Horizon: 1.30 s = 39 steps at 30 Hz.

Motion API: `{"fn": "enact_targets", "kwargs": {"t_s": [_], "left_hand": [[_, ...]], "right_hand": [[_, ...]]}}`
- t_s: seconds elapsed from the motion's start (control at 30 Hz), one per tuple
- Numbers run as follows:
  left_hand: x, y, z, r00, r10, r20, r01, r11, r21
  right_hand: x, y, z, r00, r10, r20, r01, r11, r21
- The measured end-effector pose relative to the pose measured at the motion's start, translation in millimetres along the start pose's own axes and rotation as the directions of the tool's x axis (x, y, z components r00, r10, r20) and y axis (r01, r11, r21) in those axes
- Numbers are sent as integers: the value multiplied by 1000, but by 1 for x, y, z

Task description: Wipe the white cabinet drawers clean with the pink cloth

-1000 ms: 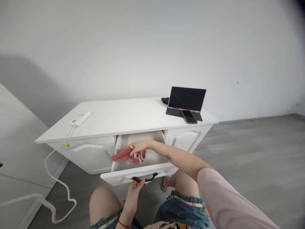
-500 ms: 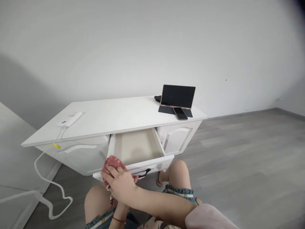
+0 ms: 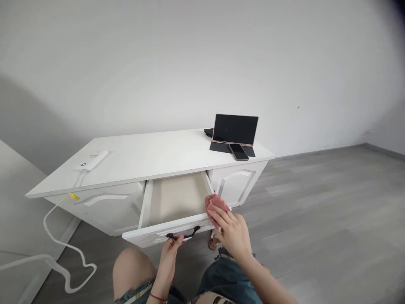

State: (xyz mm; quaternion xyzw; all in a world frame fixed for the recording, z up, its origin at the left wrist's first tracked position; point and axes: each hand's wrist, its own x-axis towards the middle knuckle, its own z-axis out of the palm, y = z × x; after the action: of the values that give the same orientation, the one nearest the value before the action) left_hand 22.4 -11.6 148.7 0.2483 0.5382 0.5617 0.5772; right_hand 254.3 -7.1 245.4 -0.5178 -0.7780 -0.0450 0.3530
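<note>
A drawer (image 3: 177, 198) is pulled out of the middle of a white cabinet, and nothing lies on the part of its floor that shows. My left hand (image 3: 171, 249) has its fingers closed around the black drawer handle (image 3: 191, 232) on the front panel. With my right hand (image 3: 232, 230) I hold a pinkish-red cloth (image 3: 214, 205) against the top right corner of the drawer front. The cloth covers that corner, and part of it is hidden under my fingers.
On the cabinet top (image 3: 152, 152), a tablet (image 3: 236, 128) stands on a dark folding cover with a phone (image 3: 238, 152) in front. A white power strip (image 3: 93, 161) sits at the left, its cord (image 3: 76, 245) hanging down. My knees flank the drawer.
My right hand has carried the cloth from the left end of the drawer front to its right end. My left hand, earlier mostly hidden behind the right arm, now shows at the handle.
</note>
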Motion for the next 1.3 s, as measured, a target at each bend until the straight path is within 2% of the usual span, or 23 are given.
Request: {"fn": "enact_targets", "kwargs": {"t_s": [0.1, 0.2, 0.33, 0.43, 0.5, 0.63, 0.77, 0.9, 1.03, 1.17, 1.3], "left_hand": [[0, -6, -1, 1000, 10, 15, -10, 1000, 16], [3, -10, 1, 1000, 18, -12, -18, 999, 34], [16, -4, 7, 1000, 4, -26, -4, 1000, -6], [25, 7, 15, 1000, -6, -24, 5, 999, -40], [29, 14, 20, 1000, -16, -23, 15, 998, -54], [35, 25, 32, 999, -30, -28, 26, 994, -110], [43, 31, 41, 999, -37, -36, 28, 974, -226], [47, 33, 44, 999, -29, -17, 24, 969, -248], [47, 31, 43, 1000, -28, 8, 29, 964, -265], [47, 28, 44, 998, -64, -21, 53, 944, -327], [47, 25, 46, 997, -75, -19, 60, 911, -407]], "right_hand": [[-11, 16, 3, 998, -34, -54, 29, 995, -95], [-22, 26, 23, 985, -49, -166, 26, 990, -136], [-31, 35, 59, 919, 37, -392, -83, 991, -101], [-34, 40, 79, 868, 128, -480, -187, 979, -77], [-34, 42, 89, 856, 197, -478, -254, 965, -57], [-30, 40, 110, 865, 309, -395, -345, 938, -23], [-23, 24, 138, 859, 418, -296, -413, 907, 80], [-22, 3, 165, 842, 515, -164, -492, 856, 160], [-22, -4, 168, 805, 573, -154, -540, 815, 209], [-12, -3, 149, 834, 502, -230, -444, 857, 260], [4, -9, 131, 913, 264, -311, -218, 960, 174]]}}
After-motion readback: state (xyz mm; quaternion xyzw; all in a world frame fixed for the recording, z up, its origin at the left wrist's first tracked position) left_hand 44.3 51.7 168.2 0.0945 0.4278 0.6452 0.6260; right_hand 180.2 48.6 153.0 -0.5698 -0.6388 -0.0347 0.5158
